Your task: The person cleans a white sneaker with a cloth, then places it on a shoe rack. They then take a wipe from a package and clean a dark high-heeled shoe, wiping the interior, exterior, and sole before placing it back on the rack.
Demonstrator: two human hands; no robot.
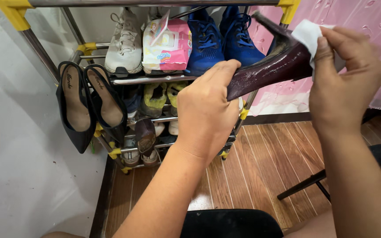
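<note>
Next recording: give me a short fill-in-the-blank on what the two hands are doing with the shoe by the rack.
1. The left hand grips the toe end of a glossy dark ____ high-heeled shoe.
2. The right hand presses a ____ wipe against the shoe near its heel.
3. On the shoe rack, the pink wipes packet sits between a white sneaker and a pair of ____ sneakers.

Missing words: purple; white; blue

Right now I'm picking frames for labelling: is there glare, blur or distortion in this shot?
Head view: sharp overall, no motion blur on the left hand or right hand; bright glare streaks on the glossy dark maroon high-heeled shoe; wide-angle bending of the metal shoe rack with yellow joints; the white wipe looks nearly overexposed.
</note>
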